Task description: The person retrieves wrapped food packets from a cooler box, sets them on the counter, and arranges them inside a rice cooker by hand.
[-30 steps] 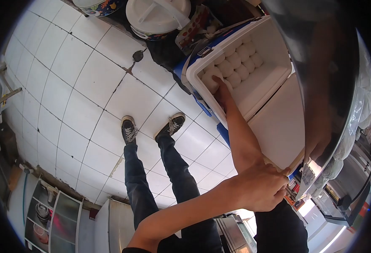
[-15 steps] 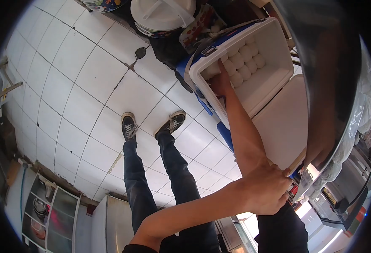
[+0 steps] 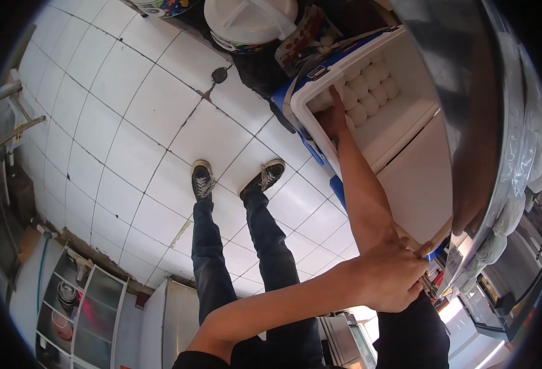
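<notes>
Several round white pieces that look like dough balls (image 3: 369, 86) sit in rows inside a white-lined blue cooler (image 3: 431, 104). My right hand (image 3: 332, 117) reaches down into the cooler at its left wall, beside these balls. One digit points up along them; the other fingers are in shadow, so any hold is hidden. Crossing over my right forearm, my left hand (image 3: 391, 277) is closed with curled fingers. It lies by the near edge of the cooler's opened lid (image 3: 415, 184) and my right sleeve (image 3: 412, 332). What it grips cannot be made out.
A lidded white bucket (image 3: 252, 21) and a printed bag (image 3: 308, 40) stand beyond the cooler. At right, a dark glossy curved surface (image 3: 455, 80) blocks part of the view, beside clear plastic (image 3: 517, 190). A glass-doored cabinet (image 3: 92, 313) stands at lower left on the tiled floor (image 3: 142, 129).
The view has shifted slightly, so the cooler and floor appear a little farther right. Both hands keep nearly the same places, my right hand still inside the cooler.
</notes>
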A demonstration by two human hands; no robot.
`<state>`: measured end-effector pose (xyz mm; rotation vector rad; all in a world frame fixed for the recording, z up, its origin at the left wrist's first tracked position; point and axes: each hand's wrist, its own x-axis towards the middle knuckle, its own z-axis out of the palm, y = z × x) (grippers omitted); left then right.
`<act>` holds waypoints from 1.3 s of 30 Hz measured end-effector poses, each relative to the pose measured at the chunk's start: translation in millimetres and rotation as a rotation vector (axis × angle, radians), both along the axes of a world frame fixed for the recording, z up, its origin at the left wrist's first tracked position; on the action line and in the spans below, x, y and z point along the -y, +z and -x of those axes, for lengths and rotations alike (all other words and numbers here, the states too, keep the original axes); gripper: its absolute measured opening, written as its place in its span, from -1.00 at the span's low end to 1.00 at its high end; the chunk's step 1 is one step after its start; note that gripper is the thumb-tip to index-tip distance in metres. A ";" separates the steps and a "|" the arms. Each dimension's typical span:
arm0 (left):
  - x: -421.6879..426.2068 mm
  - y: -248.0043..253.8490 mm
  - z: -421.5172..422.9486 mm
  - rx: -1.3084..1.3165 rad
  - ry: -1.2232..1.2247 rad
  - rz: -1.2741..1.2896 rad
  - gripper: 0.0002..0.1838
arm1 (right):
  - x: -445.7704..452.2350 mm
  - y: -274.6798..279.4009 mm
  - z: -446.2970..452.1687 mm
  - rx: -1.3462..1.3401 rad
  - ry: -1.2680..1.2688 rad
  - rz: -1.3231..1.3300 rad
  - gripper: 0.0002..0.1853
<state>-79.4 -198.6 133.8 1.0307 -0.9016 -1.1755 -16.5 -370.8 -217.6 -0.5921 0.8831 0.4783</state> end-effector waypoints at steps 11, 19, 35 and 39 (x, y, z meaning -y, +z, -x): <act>-0.3 -8.6 20.0 0.044 0.121 0.064 -0.65 | 8.3 -14.7 3.9 0.052 0.078 -0.017 -0.19; -1.3 -4.2 6.0 -0.025 -0.020 0.033 -0.66 | 17.0 -30.1 8.3 0.058 0.094 -0.051 -0.18; 13.8 24.6 24.7 0.254 0.326 -0.097 -0.81 | 6.0 86.7 30.3 0.368 -0.263 0.097 -0.12; 17.7 37.0 29.6 0.394 0.340 -0.119 -0.81 | -13.3 108.6 69.3 0.434 -0.411 -0.115 -0.18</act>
